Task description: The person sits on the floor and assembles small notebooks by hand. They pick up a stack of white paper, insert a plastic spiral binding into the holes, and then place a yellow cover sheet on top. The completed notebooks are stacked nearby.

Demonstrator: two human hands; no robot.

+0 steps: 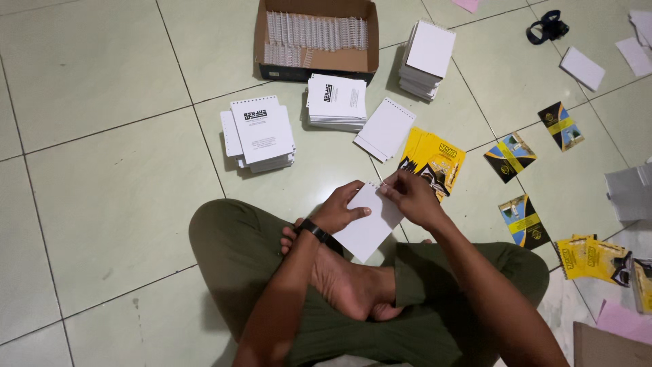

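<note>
The small white notepad (369,221) sits dead centre, held above the crossed legs of a person seated on the pale tiled floor (102,190). It looks like a thin block of blank white sheets, tilted so that its punched top edge points toward one o'clock. The left hand (339,212) closes on the pad's left edge, thumb on top and fingers curled beneath, which seems to steady the block at a handy angle. The right hand (409,197) pinches at the top edge with its fingertips drawn together, apparently on the wire binding there, though the wire itself is too fine to make out. A dark wristband (314,231) circles the left wrist. Outward at one o'clock lies a fan of yellow printed covers (435,160), just beyond the right hand, within easy reach. At twelve o'clock a bound blank pad (386,129) lies beside a stack with printed top sheets (336,102), and farther on stands an open cardboard box (316,34) of silvery wire spirals. At eleven o'clock rests another printed stack (260,132). Dark and yellow covers (511,156) are scattered from two to four o'clock.
</note>
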